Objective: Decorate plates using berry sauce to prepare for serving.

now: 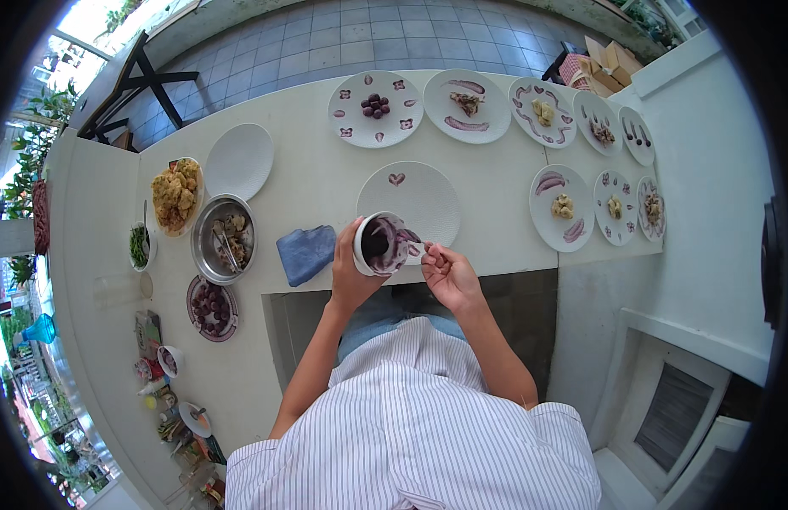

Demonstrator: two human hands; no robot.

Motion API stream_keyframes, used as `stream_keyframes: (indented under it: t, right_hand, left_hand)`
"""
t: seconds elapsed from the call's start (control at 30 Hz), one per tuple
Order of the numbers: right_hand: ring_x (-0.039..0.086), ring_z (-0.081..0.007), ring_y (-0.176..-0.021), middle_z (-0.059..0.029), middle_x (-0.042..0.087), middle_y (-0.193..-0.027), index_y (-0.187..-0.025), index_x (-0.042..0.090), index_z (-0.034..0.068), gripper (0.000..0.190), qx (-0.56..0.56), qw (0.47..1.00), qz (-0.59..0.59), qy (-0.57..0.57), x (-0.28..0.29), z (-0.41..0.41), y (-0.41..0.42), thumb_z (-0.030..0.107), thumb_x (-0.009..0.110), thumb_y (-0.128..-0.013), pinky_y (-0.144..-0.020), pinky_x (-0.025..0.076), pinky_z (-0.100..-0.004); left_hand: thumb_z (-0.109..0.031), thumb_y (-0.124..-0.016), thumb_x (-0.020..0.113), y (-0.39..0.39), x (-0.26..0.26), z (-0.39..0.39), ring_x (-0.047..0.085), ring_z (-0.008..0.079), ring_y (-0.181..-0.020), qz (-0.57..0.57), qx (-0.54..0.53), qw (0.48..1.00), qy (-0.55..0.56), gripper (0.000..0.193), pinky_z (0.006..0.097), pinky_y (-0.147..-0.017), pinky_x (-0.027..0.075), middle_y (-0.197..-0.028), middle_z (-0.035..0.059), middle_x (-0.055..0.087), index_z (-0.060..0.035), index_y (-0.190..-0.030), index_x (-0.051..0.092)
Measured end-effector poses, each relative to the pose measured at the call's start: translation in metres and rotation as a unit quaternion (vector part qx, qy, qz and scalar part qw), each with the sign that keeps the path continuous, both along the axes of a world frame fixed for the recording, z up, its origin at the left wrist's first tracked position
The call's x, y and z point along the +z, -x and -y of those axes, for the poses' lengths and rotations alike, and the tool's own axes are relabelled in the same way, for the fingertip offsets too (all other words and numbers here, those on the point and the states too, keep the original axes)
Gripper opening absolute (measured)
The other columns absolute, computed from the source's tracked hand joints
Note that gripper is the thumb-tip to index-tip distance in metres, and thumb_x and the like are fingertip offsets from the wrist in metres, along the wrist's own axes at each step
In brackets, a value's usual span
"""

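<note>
My left hand (350, 284) grips a small white bowl (357, 247) tilted to the right, its inner wall smeared with dark purple sauce. In my right hand (456, 275), pinched between the fingers, is a small spoon (415, 245) at the bowl's right rim; purple sauce shows about it, and its tip is hard to make out. Below the bowl lies a white textured plate (435, 197), partly hidden by the bowl and hands. A purple sauce heart (397, 180) marks its upper part.
Decorated plates (540, 141) with purple patterns and small food portions line the back and right. A folded blue cloth (306, 254) lies left of the bowl. Further left are a steel bowl (252, 239) with tongs, fried food (175, 194), a white plate (239, 159) and purple grapes (210, 308).
</note>
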State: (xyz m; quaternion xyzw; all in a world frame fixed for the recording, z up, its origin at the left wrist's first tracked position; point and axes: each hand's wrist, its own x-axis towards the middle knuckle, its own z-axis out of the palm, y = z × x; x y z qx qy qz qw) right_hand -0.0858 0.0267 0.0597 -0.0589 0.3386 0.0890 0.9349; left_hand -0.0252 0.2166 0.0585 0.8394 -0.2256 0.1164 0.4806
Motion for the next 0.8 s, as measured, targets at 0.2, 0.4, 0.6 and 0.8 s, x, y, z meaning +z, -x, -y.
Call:
stream_keyframes:
  t: [0.2, 0.4, 0.6, 0.8]
  right_hand:
    - [0.058, -0.0147, -0.074, -0.0104, 0.067, -0.082, -0.103, 0.057, -0.004, 0.027, -0.114, 0.971, 0.093, 0.188, 0.044, 0.019, 0.002, 0.022, 0.048, -0.100, -0.068, 0.046, -0.0250]
    - [0.060, -0.0170, -0.075, -0.0108, 0.068, -0.084, -0.098, 0.063, -0.004, 0.024, -0.016, 0.686, 0.161, 0.709, 0.025, 0.022, 0.026, 0.016, 0.050, -0.099, -0.065, 0.046, -0.0256]
    - [0.060, -0.0246, -0.074, -0.0123, 0.062, -0.082, -0.095, 0.063, -0.006, 0.019, 0.069, 0.349, 0.323, 0.877, 0.003, 0.000, 0.034, 0.000, 0.069, -0.079, -0.062, 0.051, -0.0320]
    - [0.060, -0.0239, -0.074, -0.0104, 0.061, -0.080, -0.095, 0.062, -0.004, 0.023, 0.110, 0.299, 0.340, 0.885, -0.014, -0.009, 0.039, 0.006, 0.071, -0.076, -0.064, 0.052, -0.0317]
  left_hand:
    - [-0.012, -0.058, 0.089, -0.030, -0.021, -0.034, 0.057, 0.0261, -0.111, -0.001, 0.189, 0.981, 0.042, 0.088, 0.0363, -0.094, 0.046, -0.118, 0.0143, 0.057, 0.0008, -0.130, 0.040]
    - [-0.011, -0.061, 0.088, -0.053, -0.039, -0.066, 0.055, 0.0228, -0.112, -0.068, 0.244, 0.961, 0.109, 0.085, 0.0338, -0.095, 0.046, -0.120, 0.0139, 0.054, 0.0021, -0.128, 0.039]
    - [-0.008, -0.063, 0.087, -0.054, -0.056, -0.077, 0.054, 0.0217, -0.112, -0.098, 0.271, 0.953, 0.095, 0.081, 0.0339, -0.097, 0.045, -0.123, 0.0132, 0.052, 0.0025, -0.128, 0.039]
    - [-0.004, -0.065, 0.085, -0.057, -0.059, -0.082, 0.049, 0.0221, -0.118, -0.182, 0.259, 0.924, 0.216, 0.084, 0.0355, -0.102, 0.043, -0.128, 0.0137, 0.046, 0.0022, -0.131, 0.035]
